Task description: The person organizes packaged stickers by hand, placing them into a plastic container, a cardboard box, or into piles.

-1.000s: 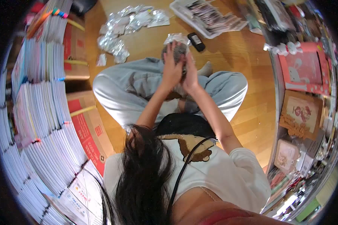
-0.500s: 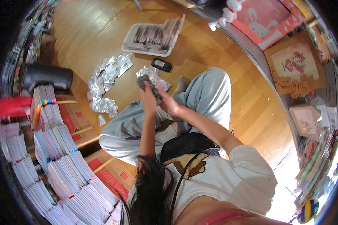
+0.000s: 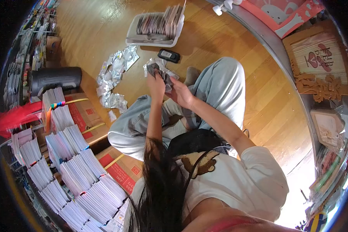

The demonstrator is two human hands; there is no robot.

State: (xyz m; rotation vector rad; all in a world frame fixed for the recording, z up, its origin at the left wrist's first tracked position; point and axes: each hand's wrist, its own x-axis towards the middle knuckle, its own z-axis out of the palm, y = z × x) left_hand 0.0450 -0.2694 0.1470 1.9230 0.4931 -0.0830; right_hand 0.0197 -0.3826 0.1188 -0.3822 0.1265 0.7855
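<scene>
Two bare hands just above centre of the frame: left hand [image 3: 156, 86] and right hand [image 3: 182, 95], both at one grey bundle [image 3: 154, 69]. Grip: left fingers curled around the bundle's upper-left side, right thumb and fingers pressed to its lower-right side; exact fingertip contact too small to resolve. Silver wrapper [image 3: 161, 63] just beyond it; touching or apart, cannot tell. Handling, as judged: light, soft, easily squashed, likelier to give than to slip. Best hold: around the thick middle, with flat fingers and even pressure. Wrapper, going by shine, probably thin, slippery, quick to crease; better pinched at an edge. Nearby on wooden floor [image 3: 266, 116]: black device [image 3: 168, 55] above the hands, white tray [image 3: 132, 30] of packed flat pieces [image 3: 156, 25] at upper centre, silver packets [image 3: 119, 62] strewn left of the hands.
</scene>
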